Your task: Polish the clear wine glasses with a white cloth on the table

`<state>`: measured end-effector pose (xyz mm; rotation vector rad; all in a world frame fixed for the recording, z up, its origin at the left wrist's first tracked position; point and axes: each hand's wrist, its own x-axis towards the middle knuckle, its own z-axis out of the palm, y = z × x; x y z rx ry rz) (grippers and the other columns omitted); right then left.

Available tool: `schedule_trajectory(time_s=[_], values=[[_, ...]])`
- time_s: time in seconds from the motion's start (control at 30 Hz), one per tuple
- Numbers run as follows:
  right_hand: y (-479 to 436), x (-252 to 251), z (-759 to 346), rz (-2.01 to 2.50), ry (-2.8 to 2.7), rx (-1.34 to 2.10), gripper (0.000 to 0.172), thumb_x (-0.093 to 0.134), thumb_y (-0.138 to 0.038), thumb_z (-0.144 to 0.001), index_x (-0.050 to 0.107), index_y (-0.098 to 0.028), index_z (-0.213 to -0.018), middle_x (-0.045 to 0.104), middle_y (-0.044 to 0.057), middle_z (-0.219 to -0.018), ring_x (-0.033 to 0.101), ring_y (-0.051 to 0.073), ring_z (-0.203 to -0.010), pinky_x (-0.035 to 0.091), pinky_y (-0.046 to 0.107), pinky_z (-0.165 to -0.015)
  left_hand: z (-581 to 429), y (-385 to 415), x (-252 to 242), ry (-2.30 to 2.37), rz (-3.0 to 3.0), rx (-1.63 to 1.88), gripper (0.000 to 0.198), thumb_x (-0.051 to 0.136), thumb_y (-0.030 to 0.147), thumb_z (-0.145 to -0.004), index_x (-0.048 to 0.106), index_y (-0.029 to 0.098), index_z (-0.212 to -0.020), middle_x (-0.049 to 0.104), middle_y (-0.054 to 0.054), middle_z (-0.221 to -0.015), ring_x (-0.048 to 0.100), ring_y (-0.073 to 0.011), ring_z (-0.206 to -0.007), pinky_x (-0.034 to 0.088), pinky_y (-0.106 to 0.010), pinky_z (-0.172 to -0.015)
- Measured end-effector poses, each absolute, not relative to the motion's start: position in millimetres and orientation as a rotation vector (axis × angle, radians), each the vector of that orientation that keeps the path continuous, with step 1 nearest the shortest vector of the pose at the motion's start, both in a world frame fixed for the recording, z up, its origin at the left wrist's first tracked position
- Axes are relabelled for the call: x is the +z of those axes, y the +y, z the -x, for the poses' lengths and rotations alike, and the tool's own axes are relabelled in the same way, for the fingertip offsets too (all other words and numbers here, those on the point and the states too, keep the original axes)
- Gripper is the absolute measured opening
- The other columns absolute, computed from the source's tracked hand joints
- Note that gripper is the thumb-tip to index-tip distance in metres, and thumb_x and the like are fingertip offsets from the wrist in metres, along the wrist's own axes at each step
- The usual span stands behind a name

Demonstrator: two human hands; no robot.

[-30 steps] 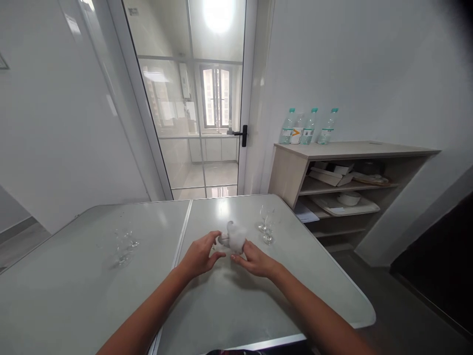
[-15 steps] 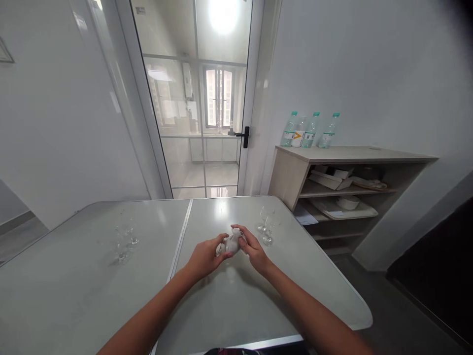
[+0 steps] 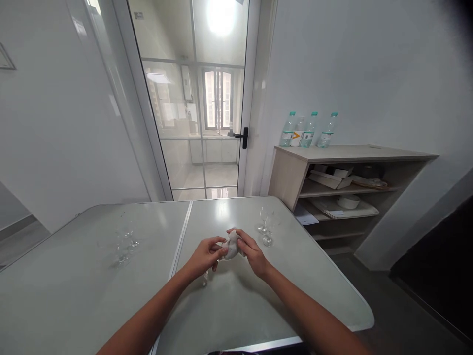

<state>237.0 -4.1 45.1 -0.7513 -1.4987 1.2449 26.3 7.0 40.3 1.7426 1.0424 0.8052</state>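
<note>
The wine glass (image 3: 206, 279) has tipped, its foot now below the left hand (image 3: 207, 254), which pinches it while the right hand (image 3: 253, 252) squeezes the white cloth (image 3: 233, 242) against it, so over-twisting could snap the stem.

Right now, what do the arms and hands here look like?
A person's, not a machine's: an ungloved human left hand and right hand, with slender, jointed fingers. The long, tapering forearms are bare: no sleeves, watches, bracelets, cables or bold markings show. Rings would be too small to rule out.
</note>
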Motion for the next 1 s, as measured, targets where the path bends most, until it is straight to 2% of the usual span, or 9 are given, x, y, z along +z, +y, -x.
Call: schedule_trajectory(time_s=[0.1, 0.2, 0.33, 0.47, 0.57, 0.67, 0.77, 0.87, 1.0], values=[[2.6, 40.2, -232.5, 0.817, -1.359, 1.420, 0.046, 0.055, -0.052, -0.096, 0.061, -0.028, -0.135, 0.065, 0.004, -0.123, 0.057, 0.026, -0.111, 0.045, 0.037, -0.096, -27.2, 5.0, 28.1, 1.311, -2.281, 0.873, 0.053, 0.067, 0.053, -0.089, 0.062, 0.021, -0.130, 0.077, -0.008, -0.095, 0.072, -0.0212, -0.069, 0.050, -0.028, -0.061], [4.4, 34.3, -230.5, 0.822, -1.324, 1.449, 0.050, 0.059, -0.054, -0.094, 0.058, -0.031, -0.138, 0.061, 0.003, -0.134, 0.052, 0.026, -0.125, 0.041, 0.037, -0.104, -25.0, 4.5, 22.4, 1.397, -2.588, 0.821, 0.053, 0.067, 0.048, -0.090, 0.058, 0.024, -0.137, 0.077, -0.010, -0.110, 0.075, -0.0258, -0.084, 0.051, -0.030, -0.068], [2.7, 35.2, -233.0, 0.774, -1.442, 1.380, 0.048, 0.061, -0.049, -0.094, 0.057, -0.032, -0.139, 0.057, 0.002, -0.141, 0.051, 0.025, -0.127, 0.038, 0.038, -0.109, -24.4, 4.7, 32.7, 1.343, -2.353, 0.864, 0.048, 0.064, 0.051, -0.092, 0.062, 0.023, -0.130, 0.078, -0.006, -0.093, 0.070, -0.0184, -0.065, 0.051, -0.028, -0.065], [3.6, 42.7, -239.9, 0.709, -1.616, 1.208, 0.041, 0.050, -0.049, -0.101, 0.060, -0.029, -0.135, 0.059, 0.004, -0.138, 0.054, 0.025, -0.124, 0.039, 0.039, -0.107, -30.3, 3.8, 45.5, 1.156, -1.819, 0.874, 0.054, 0.064, 0.059, -0.089, 0.064, 0.018, -0.124, 0.076, -0.005, -0.086, 0.058, -0.0108, -0.043, 0.047, -0.024, -0.047], [3.7, 43.4, -246.6, 0.668, -1.722, 1.014, 0.038, 0.045, -0.044, -0.103, 0.062, -0.027, -0.133, 0.063, 0.005, -0.130, 0.057, 0.025, -0.118, 0.040, 0.039, -0.104, -33.4, 3.2, 49.1, 1.032, -1.550, 0.824, 0.059, 0.066, 0.063, -0.085, 0.064, 0.014, -0.118, 0.073, -0.005, -0.080, 0.056, -0.0103, -0.038, 0.041, -0.021, -0.037], [0.4, 38.6, -253.8, 0.602, -1.848, 0.839, 0.039, 0.043, -0.041, -0.104, 0.061, -0.026, -0.135, 0.067, 0.008, -0.116, 0.061, 0.025, -0.101, 0.045, 0.040, -0.095, -31.2, 3.7, 51.1, 0.870, -1.400, 0.715, 0.054, 0.063, 0.064, -0.088, 0.067, 0.012, -0.102, 0.073, -0.008, -0.082, 0.054, -0.0079, -0.037, 0.038, -0.019, -0.037], [-4.7, 34.9, -256.7, 0.534, -1.937, 0.722, 0.041, 0.046, -0.042, -0.101, 0.063, -0.025, -0.134, 0.068, 0.011, -0.106, 0.059, 0.029, -0.097, 0.046, 0.045, -0.091, -27.0, 5.2, 52.6, 0.723, -1.278, 0.621, 0.052, 0.061, 0.063, -0.089, 0.065, 0.011, -0.092, 0.075, -0.011, -0.084, 0.051, -0.0067, -0.039, 0.039, -0.020, -0.039], [-6.9, 37.1, -250.6, 0.629, -1.842, 0.821, 0.041, 0.048, -0.045, -0.100, 0.066, -0.025, -0.131, 0.067, 0.010, -0.103, 0.058, 0.029, -0.095, 0.045, 0.044, -0.090, -26.1, 6.6, 51.3, 0.748, -1.307, 0.647, 0.056, 0.059, 0.066, -0.088, 0.065, 0.011, -0.097, 0.074, -0.011, -0.081, 0.049, -0.0075, -0.037, 0.037, -0.021, -0.038], [-1.2, 42.2, -235.4, 0.786, -1.469, 1.226, 0.038, 0.055, -0.048, -0.096, 0.066, -0.024, -0.124, 0.066, 0.006, -0.112, 0.058, 0.024, -0.094, 0.045, 0.035, -0.086, -28.6, 5.7, 42.7, 1.096, -1.708, 0.823, 0.058, 0.064, 0.064, -0.086, 0.066, 0.015, -0.116, 0.072, -0.004, -0.075, 0.056, -0.0122, -0.043, 0.041, -0.023, -0.045]])
